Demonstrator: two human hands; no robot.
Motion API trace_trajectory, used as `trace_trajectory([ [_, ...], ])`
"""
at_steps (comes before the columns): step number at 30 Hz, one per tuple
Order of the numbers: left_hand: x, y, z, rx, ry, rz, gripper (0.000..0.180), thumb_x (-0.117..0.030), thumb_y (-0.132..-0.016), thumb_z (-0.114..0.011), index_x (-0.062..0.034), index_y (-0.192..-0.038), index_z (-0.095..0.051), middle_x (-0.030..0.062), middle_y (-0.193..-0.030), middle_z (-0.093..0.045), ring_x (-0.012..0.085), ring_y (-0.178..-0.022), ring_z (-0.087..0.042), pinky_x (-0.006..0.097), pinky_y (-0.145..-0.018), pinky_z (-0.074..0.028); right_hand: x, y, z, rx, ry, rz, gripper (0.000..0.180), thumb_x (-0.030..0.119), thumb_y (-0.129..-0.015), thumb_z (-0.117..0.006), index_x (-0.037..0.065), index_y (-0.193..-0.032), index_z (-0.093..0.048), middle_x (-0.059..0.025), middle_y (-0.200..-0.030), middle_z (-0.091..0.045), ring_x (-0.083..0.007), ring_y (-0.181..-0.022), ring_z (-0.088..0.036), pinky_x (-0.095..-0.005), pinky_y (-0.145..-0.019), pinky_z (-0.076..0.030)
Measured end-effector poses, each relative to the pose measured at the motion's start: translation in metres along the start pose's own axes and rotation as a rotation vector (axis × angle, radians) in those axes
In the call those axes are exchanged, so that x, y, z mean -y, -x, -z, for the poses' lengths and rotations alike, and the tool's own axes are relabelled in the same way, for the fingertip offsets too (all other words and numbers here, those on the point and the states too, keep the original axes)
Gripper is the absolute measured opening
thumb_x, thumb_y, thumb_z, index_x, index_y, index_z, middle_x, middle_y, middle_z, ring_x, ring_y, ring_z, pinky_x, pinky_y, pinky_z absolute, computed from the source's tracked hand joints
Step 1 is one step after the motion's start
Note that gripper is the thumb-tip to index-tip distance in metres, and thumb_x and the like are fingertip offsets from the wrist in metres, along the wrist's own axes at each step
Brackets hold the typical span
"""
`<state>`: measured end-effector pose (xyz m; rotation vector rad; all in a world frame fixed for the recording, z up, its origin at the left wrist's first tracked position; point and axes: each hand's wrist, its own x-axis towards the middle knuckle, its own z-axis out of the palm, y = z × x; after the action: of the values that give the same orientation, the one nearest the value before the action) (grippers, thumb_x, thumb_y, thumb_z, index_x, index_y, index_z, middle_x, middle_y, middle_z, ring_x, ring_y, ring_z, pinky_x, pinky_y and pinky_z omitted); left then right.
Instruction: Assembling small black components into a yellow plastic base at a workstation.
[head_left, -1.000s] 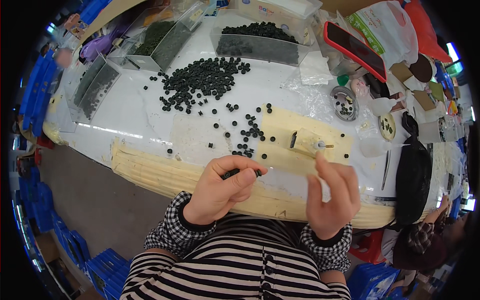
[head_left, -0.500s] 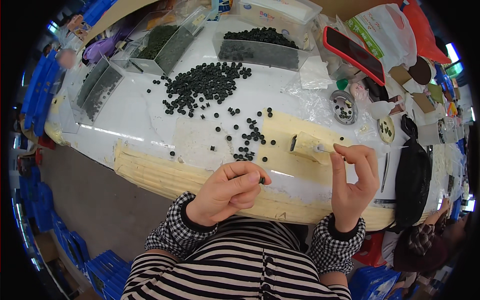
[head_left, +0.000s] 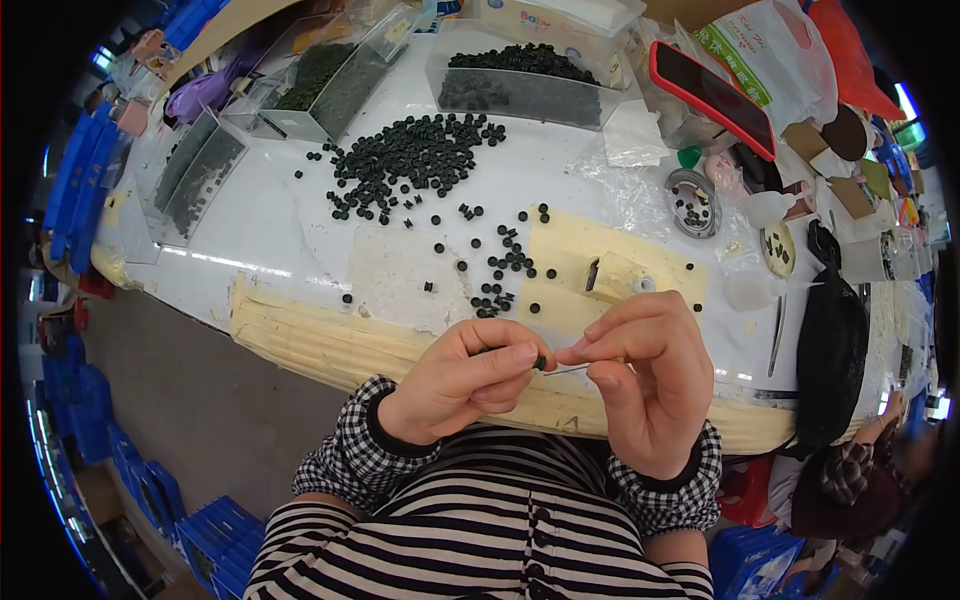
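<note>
My left hand (head_left: 462,385) pinches a small black round part (head_left: 540,362) between thumb and fingers, just above the table's near edge. My right hand (head_left: 645,375) holds a thin metal pin (head_left: 566,370) whose tip meets the black part. Both hands are close together in front of my striped shirt. A heap of the same small black parts (head_left: 410,160) lies on the white table (head_left: 260,230) farther back, with scattered ones (head_left: 500,265) nearer my hands. A pale yellow block (head_left: 615,275) rests on a yellow pad just beyond my right hand.
Clear bins of dark parts (head_left: 520,85) (head_left: 200,170) line the back and left. A red phone (head_left: 712,95), a small metal dish (head_left: 692,203), tweezers (head_left: 777,335) and a black bag (head_left: 828,350) lie to the right. Blue crates (head_left: 70,390) stand on the floor at left.
My right hand came down and left from beside the yellow block to meet my left hand. My left hand shifted slightly right, bringing the black part to the pin.
</note>
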<state>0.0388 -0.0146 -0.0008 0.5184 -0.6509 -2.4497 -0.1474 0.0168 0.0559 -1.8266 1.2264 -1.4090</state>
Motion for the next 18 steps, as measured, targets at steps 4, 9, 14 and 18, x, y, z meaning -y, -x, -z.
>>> trace_trajectory([
  [4, 0.0005, 0.0001, 0.0009, 0.010, 0.002, -0.007, 0.021, -0.019, -0.098, -0.051, -0.0009, -0.102, -0.061, -0.0051, -0.061, -0.040, 0.0028, -0.047, -0.025, 0.020, -0.042, -0.019, -0.0013, -0.0052, 0.0029, 0.057, 0.108, 0.099, 0.016, 0.008, -0.079, -0.073, 0.000, -0.086, -0.061, -0.0119, -0.083, -0.059, -0.0217, -0.073, -0.059, -0.0282, -0.062, -0.048],
  [9, -0.0020, -0.0001, -0.0033, -0.036, 0.020, 0.018, 0.020, -0.017, -0.098, -0.052, -0.0002, -0.100, -0.062, -0.0060, -0.058, -0.039, 0.0029, -0.048, -0.028, 0.020, -0.044, -0.022, 0.0010, -0.0068, 0.0032, 0.083, 0.166, 0.121, 0.016, 0.007, -0.077, -0.074, 0.001, -0.086, -0.062, -0.0114, -0.084, -0.058, -0.0216, -0.073, -0.058, -0.0283, -0.061, -0.047],
  [14, -0.0016, 0.0000, -0.0021, -0.035, 0.021, 0.014, 0.020, -0.017, -0.098, -0.052, -0.0003, -0.100, -0.063, -0.0058, -0.059, -0.039, 0.0030, -0.049, -0.028, 0.020, -0.044, -0.022, 0.0026, -0.0079, 0.0018, 0.089, 0.183, 0.134, 0.015, 0.006, -0.076, -0.074, 0.001, -0.084, -0.063, -0.0109, -0.084, -0.058, -0.0215, -0.072, -0.058, -0.0288, -0.060, -0.047],
  [18, -0.0016, -0.0004, -0.0028, -0.042, 0.019, 0.016, 0.020, -0.017, -0.098, -0.052, -0.0003, -0.101, -0.063, -0.0058, -0.059, -0.039, 0.0030, -0.049, -0.028, 0.020, -0.044, -0.022, 0.0030, -0.0083, 0.0010, 0.084, 0.194, 0.138, 0.014, 0.005, -0.076, -0.074, 0.001, -0.084, -0.064, -0.0109, -0.084, -0.058, -0.0214, -0.071, -0.058, -0.0287, -0.059, -0.047],
])
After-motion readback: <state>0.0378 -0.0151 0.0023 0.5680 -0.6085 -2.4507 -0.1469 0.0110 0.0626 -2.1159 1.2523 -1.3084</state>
